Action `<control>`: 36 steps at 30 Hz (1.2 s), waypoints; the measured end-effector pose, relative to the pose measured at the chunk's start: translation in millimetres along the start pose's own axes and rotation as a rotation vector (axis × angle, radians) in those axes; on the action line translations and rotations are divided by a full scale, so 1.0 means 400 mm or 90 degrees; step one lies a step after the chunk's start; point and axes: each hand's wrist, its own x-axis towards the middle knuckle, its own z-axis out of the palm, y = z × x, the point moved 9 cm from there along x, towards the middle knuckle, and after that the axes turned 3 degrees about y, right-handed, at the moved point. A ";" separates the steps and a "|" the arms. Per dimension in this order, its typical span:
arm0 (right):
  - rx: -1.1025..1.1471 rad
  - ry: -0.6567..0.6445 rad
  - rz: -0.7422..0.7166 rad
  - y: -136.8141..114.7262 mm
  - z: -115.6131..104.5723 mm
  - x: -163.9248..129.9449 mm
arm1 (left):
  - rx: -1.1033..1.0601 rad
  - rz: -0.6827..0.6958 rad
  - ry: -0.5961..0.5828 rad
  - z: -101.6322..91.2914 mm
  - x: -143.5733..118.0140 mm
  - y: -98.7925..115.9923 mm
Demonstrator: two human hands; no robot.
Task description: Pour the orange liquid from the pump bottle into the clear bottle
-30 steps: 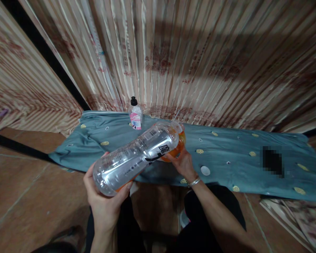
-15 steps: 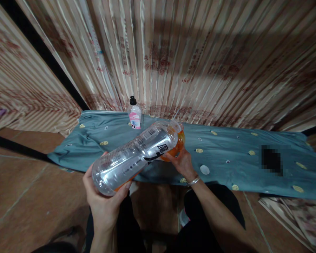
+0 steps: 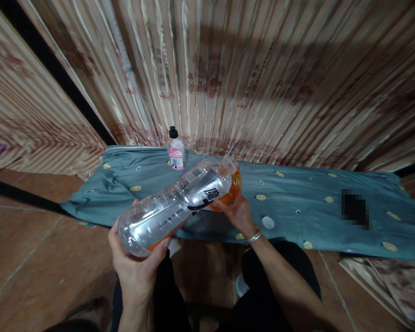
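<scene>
The left hand [image 3: 138, 269] grips the base of a large clear bottle [image 3: 174, 206], tilted mouth-down toward an orange container [image 3: 232, 189] that the right hand [image 3: 238, 213] cups on the blue-covered counter [image 3: 318, 216]. A white cap [image 3: 268, 222] lies just right.

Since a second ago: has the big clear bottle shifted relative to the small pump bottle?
No real shift. The big clear bottle, tipped by left hand, keeps its spot below the small pump bottle; its mouth stays at the orange container.

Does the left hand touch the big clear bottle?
Touching. In the head view the left hand cups the base of the tilted clear bottle, thumb and fingers wrapped against its sides with no gap.
</scene>
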 end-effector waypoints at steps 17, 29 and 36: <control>-0.018 0.003 0.003 -0.001 0.001 0.003 | -0.009 -0.002 0.001 0.003 -0.004 0.001; -0.011 -0.008 -0.013 -0.004 -0.004 0.006 | -0.010 0.038 -0.016 0.005 -0.008 0.011; -0.003 -0.001 -0.025 -0.004 -0.004 0.007 | -0.009 0.048 -0.018 0.007 -0.004 0.007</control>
